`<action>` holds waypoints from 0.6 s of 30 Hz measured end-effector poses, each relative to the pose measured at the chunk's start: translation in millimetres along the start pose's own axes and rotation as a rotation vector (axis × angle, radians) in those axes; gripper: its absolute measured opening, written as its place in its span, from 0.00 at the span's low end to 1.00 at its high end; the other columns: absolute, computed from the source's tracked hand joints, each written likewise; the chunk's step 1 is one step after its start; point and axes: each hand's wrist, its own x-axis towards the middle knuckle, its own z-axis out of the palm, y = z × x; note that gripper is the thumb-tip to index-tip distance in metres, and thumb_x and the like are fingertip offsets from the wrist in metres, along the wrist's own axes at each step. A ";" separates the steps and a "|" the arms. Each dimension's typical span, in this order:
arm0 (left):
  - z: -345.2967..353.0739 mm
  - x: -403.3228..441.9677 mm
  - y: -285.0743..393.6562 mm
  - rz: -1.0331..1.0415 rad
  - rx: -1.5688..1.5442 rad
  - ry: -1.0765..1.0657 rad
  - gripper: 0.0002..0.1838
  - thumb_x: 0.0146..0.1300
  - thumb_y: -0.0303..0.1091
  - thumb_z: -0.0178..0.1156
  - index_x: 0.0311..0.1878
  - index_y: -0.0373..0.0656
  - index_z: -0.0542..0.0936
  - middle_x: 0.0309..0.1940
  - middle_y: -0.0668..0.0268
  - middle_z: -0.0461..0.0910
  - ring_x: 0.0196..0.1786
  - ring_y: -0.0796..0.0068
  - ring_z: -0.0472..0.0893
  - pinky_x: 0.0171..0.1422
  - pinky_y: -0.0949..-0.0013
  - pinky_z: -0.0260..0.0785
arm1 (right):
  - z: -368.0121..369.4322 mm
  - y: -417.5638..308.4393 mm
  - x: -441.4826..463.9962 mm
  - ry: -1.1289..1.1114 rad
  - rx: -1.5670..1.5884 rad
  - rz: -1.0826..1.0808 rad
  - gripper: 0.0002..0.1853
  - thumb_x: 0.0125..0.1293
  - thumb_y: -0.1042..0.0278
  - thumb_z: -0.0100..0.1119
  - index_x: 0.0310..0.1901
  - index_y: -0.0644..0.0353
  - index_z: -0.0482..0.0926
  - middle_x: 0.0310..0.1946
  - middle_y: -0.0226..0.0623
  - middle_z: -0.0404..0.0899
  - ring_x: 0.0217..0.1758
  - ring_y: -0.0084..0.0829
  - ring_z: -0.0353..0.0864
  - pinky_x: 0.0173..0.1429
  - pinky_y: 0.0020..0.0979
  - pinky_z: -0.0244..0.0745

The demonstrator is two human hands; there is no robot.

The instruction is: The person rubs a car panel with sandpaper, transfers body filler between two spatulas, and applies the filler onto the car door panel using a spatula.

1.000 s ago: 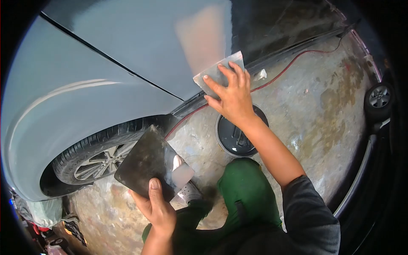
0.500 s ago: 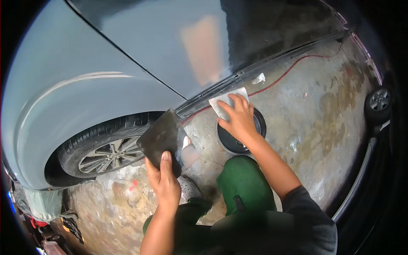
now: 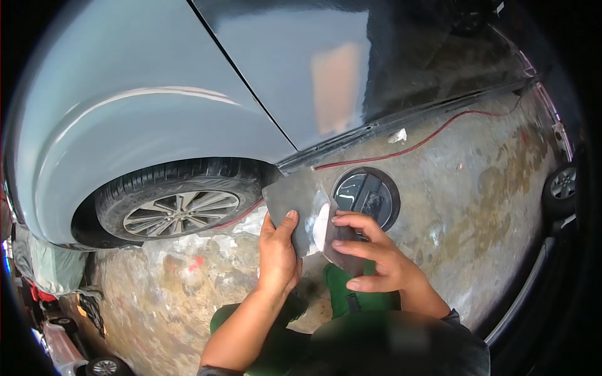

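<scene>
My left hand (image 3: pixel 280 257) is closed on a dark, flat rectangular plate (image 3: pixel 290 194), with the thumb on top. A smear of white paste (image 3: pixel 322 229) lies near the plate's right edge. My right hand (image 3: pixel 385 260) grips a thin, flat spreader (image 3: pixel 343 244), fingers on one face. The spreader's edge meets the plate beside the paste; whether it touches the paste I cannot tell. Beyond my hands stands a car with a grey fender (image 3: pixel 144 125) and a grey-coated door (image 3: pixel 276 56), which bears a beige patch (image 3: pixel 337 88).
A round black container (image 3: pixel 392 194) stands on the stained concrete floor (image 3: pixel 464 219) beyond my right hand. The car's wheel (image 3: pixel 182 213) is to the left. A red hose (image 3: pixel 433 136) runs along the sill, near a white scrap (image 3: pixel 397 136). Another wheel (image 3: pixel 561 185) is at far right.
My right hand has come from over the black container back to the plate, bringing the spreader against it. The plate has shifted right in view, and the camera has turned a little.
</scene>
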 end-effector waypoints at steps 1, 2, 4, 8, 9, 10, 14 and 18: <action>-3.3 0.7 -1.9 0.002 0.005 -0.004 0.17 0.73 0.30 0.56 0.61 0.37 0.71 0.52 0.59 0.80 0.52 0.68 0.82 0.60 0.65 0.75 | -0.2 -1.2 0.3 -0.028 -0.084 0.032 0.31 0.60 0.57 0.70 0.66 0.53 0.77 0.70 0.50 0.63 0.75 0.53 0.61 0.77 0.50 0.56; -6.5 1.3 -3.8 0.003 0.009 -0.008 0.17 0.72 0.30 0.56 0.61 0.37 0.71 0.52 0.59 0.80 0.52 0.68 0.82 0.60 0.65 0.75 | -0.9 -1.9 0.5 -0.057 -0.168 0.066 0.31 0.60 0.57 0.70 0.66 0.52 0.78 0.70 0.50 0.63 0.74 0.54 0.61 0.77 0.50 0.56; -11.9 2.1 -5.4 0.041 0.016 0.019 0.18 0.72 0.29 0.56 0.62 0.37 0.70 0.53 0.58 0.79 0.53 0.68 0.81 0.59 0.65 0.75 | -6.9 5.5 -2.0 -0.061 -0.219 0.210 0.31 0.60 0.57 0.69 0.66 0.50 0.78 0.69 0.48 0.64 0.75 0.52 0.61 0.76 0.49 0.57; -8.4 -4.2 8.8 0.284 0.039 0.045 0.19 0.72 0.29 0.57 0.63 0.36 0.69 0.54 0.59 0.78 0.54 0.70 0.79 0.62 0.68 0.72 | -20.1 23.0 -13.5 -0.017 -0.451 0.373 0.30 0.60 0.58 0.69 0.65 0.51 0.79 0.69 0.46 0.64 0.74 0.50 0.61 0.76 0.48 0.58; -16.3 -5.6 13.1 0.415 0.323 0.067 0.19 0.73 0.28 0.56 0.64 0.36 0.68 0.55 0.61 0.77 0.56 0.74 0.76 0.64 0.70 0.68 | -17.2 21.8 -14.7 0.042 -0.439 0.372 0.29 0.60 0.58 0.69 0.64 0.51 0.79 0.69 0.46 0.64 0.74 0.50 0.61 0.75 0.48 0.58; -16.4 -7.7 12.0 0.498 0.338 0.050 0.19 0.74 0.28 0.55 0.64 0.36 0.68 0.55 0.62 0.76 0.56 0.75 0.76 0.65 0.71 0.67 | -14.9 19.8 -15.4 0.098 -0.426 0.373 0.29 0.59 0.58 0.69 0.64 0.51 0.79 0.69 0.46 0.65 0.74 0.50 0.61 0.75 0.49 0.58; -16.6 -14.8 -1.1 0.705 0.443 -0.028 0.18 0.77 0.27 0.50 0.66 0.35 0.67 0.57 0.63 0.75 0.56 0.78 0.75 0.65 0.73 0.66 | -5.2 -11.1 2.3 0.142 -0.484 0.185 0.30 0.57 0.57 0.71 0.63 0.49 0.80 0.68 0.45 0.65 0.74 0.53 0.61 0.75 0.51 0.57; -21.4 -13.6 -9.3 0.777 0.535 -0.127 0.18 0.77 0.26 0.49 0.67 0.33 0.66 0.58 0.61 0.75 0.58 0.76 0.75 0.65 0.72 0.66 | -2.0 -21.3 14.4 0.148 -0.505 0.144 0.31 0.57 0.55 0.71 0.63 0.49 0.79 0.67 0.46 0.65 0.73 0.53 0.61 0.74 0.53 0.58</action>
